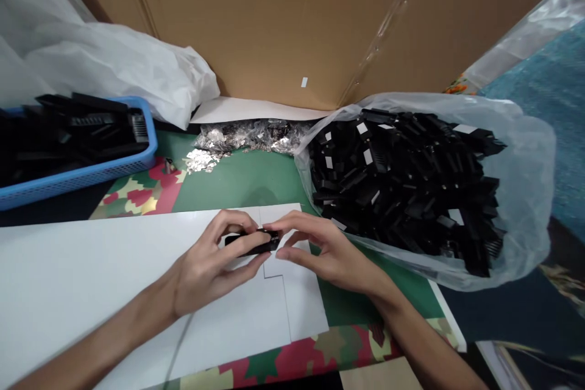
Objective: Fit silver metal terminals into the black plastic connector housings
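Observation:
A small black plastic part point(249, 244) with light markings near its right end is held just above a white board point(219, 323). My left hand point(214, 262) is closed around it, with fingers over the top and the thumb along the near side. At the part's right end is my right hand point(324, 247). Its index fingertip meets the far edge of the part, while the thumb stands apart, close to the near corner. The underside of the part is hidden.
Many similar black parts, some with white labels, fill a clear plastic bag point(525, 195) at right. A blue basket point(153, 140) of black pieces stands at left. Small shiny metal pieces point(203, 160) lie behind the board, before a cardboard wall point(274, 24).

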